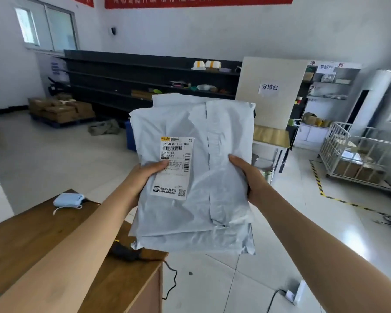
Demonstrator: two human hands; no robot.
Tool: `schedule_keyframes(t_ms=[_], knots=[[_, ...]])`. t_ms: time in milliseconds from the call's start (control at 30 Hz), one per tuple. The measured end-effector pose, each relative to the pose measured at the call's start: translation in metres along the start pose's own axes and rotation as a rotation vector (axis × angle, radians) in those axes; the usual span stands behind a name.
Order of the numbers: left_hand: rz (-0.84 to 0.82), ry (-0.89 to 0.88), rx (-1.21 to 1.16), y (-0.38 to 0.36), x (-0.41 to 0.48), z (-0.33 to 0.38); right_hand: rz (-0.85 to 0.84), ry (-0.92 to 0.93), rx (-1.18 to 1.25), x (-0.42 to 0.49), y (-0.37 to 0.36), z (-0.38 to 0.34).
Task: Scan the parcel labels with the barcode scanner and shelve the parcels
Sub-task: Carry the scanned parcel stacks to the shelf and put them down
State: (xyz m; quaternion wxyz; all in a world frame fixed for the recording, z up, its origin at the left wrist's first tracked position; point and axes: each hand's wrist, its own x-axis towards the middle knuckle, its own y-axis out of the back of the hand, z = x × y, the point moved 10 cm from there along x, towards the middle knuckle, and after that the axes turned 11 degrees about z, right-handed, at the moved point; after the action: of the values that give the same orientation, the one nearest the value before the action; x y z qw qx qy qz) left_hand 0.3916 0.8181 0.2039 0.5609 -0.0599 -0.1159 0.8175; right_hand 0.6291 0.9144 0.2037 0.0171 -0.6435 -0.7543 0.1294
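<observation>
Gripping grey parcels [224,136] w/ both hands: left hand [145,177] thumb on top label [174,168], right hand [246,177] clamped on right edge. Held mid-air beside near desk [43,245], scanner [124,254] lying there. Prob. shelving leg; next, carrying stack level to far shelves [122,82].

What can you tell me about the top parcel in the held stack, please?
The top parcel is a grey, crinkled plastic mailer with a seam down its middle, facing the camera. A white label with barcodes sits on its left half. It lies on more mailers. The left grip holds its left edge, thumb on the label; the right grip holds its right edge.
</observation>
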Motion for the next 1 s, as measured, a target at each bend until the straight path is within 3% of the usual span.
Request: schedule_keyframes(t_ms=[600,767,1000], knots=[[-0.069,0.065,-0.001,-0.135,0.399,-0.036,0.064,0.034,0.001,0.388,0.05,-0.085],[0.042,-0.014,0.027,-0.151,0.503,-0.027,-0.028,0.049,-0.008,0.513,0.033,-0.113],[0.287,-0.162,0.014,-0.128,0.605,0.007,-0.269,0.03,-0.041,0.665,-0.053,-0.152]])
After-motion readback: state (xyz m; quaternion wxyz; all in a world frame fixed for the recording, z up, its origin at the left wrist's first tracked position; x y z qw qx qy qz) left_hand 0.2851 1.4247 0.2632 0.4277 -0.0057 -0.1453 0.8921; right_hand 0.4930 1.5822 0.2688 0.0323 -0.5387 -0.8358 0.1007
